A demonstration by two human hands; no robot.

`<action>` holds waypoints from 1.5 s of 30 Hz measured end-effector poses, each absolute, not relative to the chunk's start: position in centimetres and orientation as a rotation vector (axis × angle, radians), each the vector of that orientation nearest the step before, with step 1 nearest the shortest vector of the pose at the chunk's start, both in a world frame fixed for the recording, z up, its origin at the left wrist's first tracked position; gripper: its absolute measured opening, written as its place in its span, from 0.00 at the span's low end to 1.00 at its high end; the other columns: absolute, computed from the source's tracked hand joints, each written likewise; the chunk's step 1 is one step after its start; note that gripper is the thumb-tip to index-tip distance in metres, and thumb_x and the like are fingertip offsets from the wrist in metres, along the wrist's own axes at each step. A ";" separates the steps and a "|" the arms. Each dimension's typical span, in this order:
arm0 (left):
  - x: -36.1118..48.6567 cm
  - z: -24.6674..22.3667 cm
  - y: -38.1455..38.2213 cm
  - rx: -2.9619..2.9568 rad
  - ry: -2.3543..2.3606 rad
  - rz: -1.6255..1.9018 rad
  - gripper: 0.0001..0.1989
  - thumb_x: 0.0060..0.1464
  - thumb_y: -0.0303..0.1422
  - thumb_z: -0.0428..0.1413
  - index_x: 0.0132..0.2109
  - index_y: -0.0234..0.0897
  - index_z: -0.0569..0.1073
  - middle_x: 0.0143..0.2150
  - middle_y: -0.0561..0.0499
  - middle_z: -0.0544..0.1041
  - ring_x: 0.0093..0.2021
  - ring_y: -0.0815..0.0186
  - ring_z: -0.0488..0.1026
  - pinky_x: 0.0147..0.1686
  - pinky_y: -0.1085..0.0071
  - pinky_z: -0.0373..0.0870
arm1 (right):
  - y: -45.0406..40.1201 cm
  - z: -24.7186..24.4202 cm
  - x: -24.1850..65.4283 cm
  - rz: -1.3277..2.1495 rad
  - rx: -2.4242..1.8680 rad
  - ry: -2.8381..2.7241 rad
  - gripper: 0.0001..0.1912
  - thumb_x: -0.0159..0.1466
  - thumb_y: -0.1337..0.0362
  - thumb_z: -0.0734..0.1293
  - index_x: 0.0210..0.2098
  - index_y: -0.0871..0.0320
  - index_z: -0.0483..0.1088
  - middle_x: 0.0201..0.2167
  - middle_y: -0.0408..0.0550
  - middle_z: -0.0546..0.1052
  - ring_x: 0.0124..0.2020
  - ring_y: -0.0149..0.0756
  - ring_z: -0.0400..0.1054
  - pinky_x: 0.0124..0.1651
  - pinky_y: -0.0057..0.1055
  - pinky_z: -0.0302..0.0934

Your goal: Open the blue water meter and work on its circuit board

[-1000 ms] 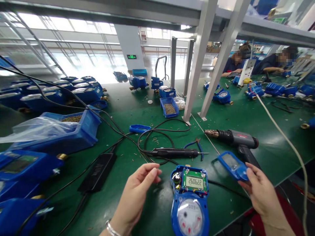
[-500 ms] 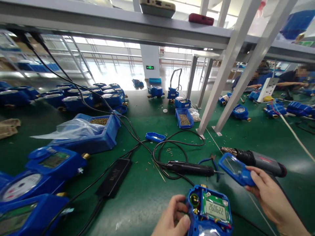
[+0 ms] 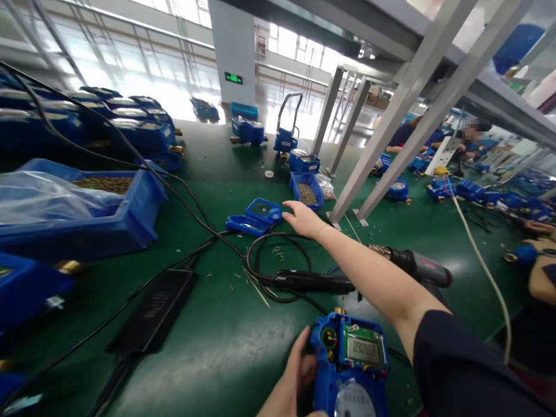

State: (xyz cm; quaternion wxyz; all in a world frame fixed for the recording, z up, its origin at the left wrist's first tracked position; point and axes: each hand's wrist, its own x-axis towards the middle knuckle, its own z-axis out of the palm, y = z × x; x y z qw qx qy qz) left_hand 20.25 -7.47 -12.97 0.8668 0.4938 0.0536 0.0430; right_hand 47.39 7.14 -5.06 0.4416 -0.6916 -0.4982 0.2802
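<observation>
My left hand (image 3: pixel 292 379) grips the left side of a blue water meter (image 3: pixel 319 373) with its cover off. A circuit board with a lit-less digit display (image 3: pixel 362 348) shows inside, above a round dial. My right hand (image 3: pixel 304 220) is stretched far forward, fingers apart, just right of a blue cover with a clear window (image 3: pixel 264 209). That cover leans on a second blue cover (image 3: pixel 243 225), close to my fingertips. Under my right forearm lies a black electric screwdriver (image 3: pixel 313 282), its tip end partly hidden.
A heat gun (image 3: pixel 417 266) lies right of my forearm. Black cables and loose screws (image 3: pixel 278 252) lie mid-table, with a black power adapter (image 3: pixel 154 310) to the left. Blue bins (image 3: pixel 143 214) hold small brass-coloured parts. Metal posts (image 3: pixel 373 127) rise at right; a co-worker's arm (image 3: pixel 541 272) is at the edge.
My right hand has carried the windowed cover forward and left, set it against the other cover and let go. The meter's display digits differ. The view has turned and tilted.
</observation>
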 end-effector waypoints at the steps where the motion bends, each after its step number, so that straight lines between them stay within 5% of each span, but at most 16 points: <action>1: 20.3 -12.6 -7.4 1.028 0.116 0.071 0.61 0.48 0.58 0.60 0.69 0.37 0.28 0.64 0.30 0.62 0.64 0.44 0.60 0.64 0.49 0.50 | 5.3 -4.7 47.8 0.722 -1.713 -1.248 0.14 0.67 0.60 0.66 0.49 0.61 0.68 0.50 0.51 0.71 0.49 0.40 0.69 0.51 0.43 0.67; 5: 20.5 -11.7 -7.2 0.981 0.199 0.036 0.57 0.49 0.55 0.61 0.70 0.40 0.34 0.68 0.34 0.57 0.67 0.46 0.55 0.65 0.52 0.51 | -6.5 -2.8 48.2 0.931 -1.620 -1.201 0.17 0.69 0.54 0.63 0.51 0.59 0.68 0.41 0.50 0.76 0.39 0.36 0.73 0.46 0.41 0.70; 8: 20.9 -11.3 -7.4 0.952 0.265 0.023 0.58 0.48 0.54 0.63 0.70 0.41 0.34 0.70 0.35 0.53 0.69 0.46 0.51 0.66 0.52 0.48 | -16.4 -3.0 46.6 0.968 -1.566 -1.129 0.28 0.62 0.46 0.68 0.56 0.53 0.65 0.50 0.52 0.73 0.50 0.41 0.70 0.54 0.42 0.66; 10: 21.4 -11.0 -7.5 0.939 0.285 0.014 0.60 0.47 0.55 0.63 0.70 0.43 0.31 0.70 0.35 0.51 0.69 0.46 0.51 0.66 0.51 0.47 | -21.1 -4.3 44.8 0.959 -1.556 -1.069 0.41 0.56 0.41 0.70 0.63 0.48 0.56 0.61 0.52 0.64 0.62 0.46 0.59 0.64 0.47 0.55; 13: 22.6 -10.4 -7.8 0.938 0.329 0.037 0.60 0.46 0.56 0.63 0.69 0.44 0.30 0.70 0.35 0.53 0.67 0.44 0.54 0.64 0.50 0.52 | -24.2 -6.6 41.9 0.937 -1.582 -0.972 0.50 0.53 0.42 0.74 0.66 0.47 0.49 0.67 0.54 0.56 0.66 0.51 0.53 0.67 0.50 0.50; 19: 22.6 -8.5 -9.0 1.041 0.398 0.132 0.56 0.48 0.50 0.65 0.69 0.42 0.36 0.68 0.36 0.55 0.66 0.44 0.57 0.62 0.53 0.58 | -23.5 -7.8 39.0 0.804 -1.519 -0.946 0.36 0.58 0.51 0.73 0.61 0.48 0.57 0.60 0.51 0.63 0.61 0.48 0.60 0.65 0.46 0.54; 29: 18.7 -6.2 -8.8 1.115 0.673 0.218 0.57 0.42 0.54 0.66 0.69 0.46 0.41 0.65 0.41 0.63 0.64 0.41 0.60 0.63 0.50 0.57 | -22.1 -6.7 36.6 0.756 -1.433 -1.224 0.36 0.59 0.49 0.72 0.62 0.43 0.56 0.61 0.46 0.62 0.63 0.41 0.58 0.66 0.36 0.54; 33: 19.0 -6.8 -6.8 1.069 0.772 0.180 0.52 0.42 0.53 0.66 0.66 0.44 0.48 0.60 0.40 0.69 0.59 0.40 0.67 0.59 0.49 0.63 | -19.2 -6.8 39.1 0.709 -1.552 -1.468 0.40 0.61 0.36 0.61 0.65 0.51 0.55 0.63 0.49 0.64 0.63 0.41 0.60 0.64 0.35 0.58; 36: 19.1 -7.5 -6.1 0.996 0.717 0.166 0.48 0.42 0.51 0.67 0.64 0.43 0.52 0.56 0.40 0.73 0.53 0.41 0.72 0.54 0.50 0.69 | -16.5 -8.3 41.9 0.511 -1.772 -1.448 0.28 0.70 0.46 0.52 0.61 0.55 0.61 0.59 0.53 0.68 0.60 0.41 0.62 0.63 0.42 0.59; 39: 19.1 -8.2 -6.0 1.057 0.664 0.220 0.44 0.42 0.50 0.67 0.61 0.42 0.57 0.56 0.41 0.73 0.53 0.41 0.72 0.53 0.49 0.69 | -13.6 -10.5 43.2 0.333 -1.993 -1.402 0.18 0.70 0.60 0.57 0.56 0.57 0.66 0.54 0.57 0.71 0.57 0.47 0.61 0.63 0.52 0.54; 42: 18.9 -9.0 -5.9 1.208 0.615 0.307 0.38 0.45 0.50 0.65 0.58 0.41 0.63 0.58 0.41 0.70 0.57 0.41 0.69 0.57 0.51 0.66 | -10.9 -12.1 42.6 0.277 -2.107 -1.474 0.24 0.64 0.62 0.67 0.59 0.59 0.64 0.53 0.60 0.70 0.56 0.55 0.61 0.60 0.60 0.51; 45: 18.6 -9.6 -5.7 1.278 0.557 0.326 0.36 0.47 0.51 0.63 0.59 0.42 0.63 0.58 0.42 0.69 0.57 0.43 0.68 0.58 0.52 0.64 | -9.3 -12.0 42.1 0.277 -2.122 -1.504 0.27 0.60 0.63 0.71 0.57 0.58 0.66 0.45 0.58 0.74 0.49 0.54 0.65 0.55 0.58 0.57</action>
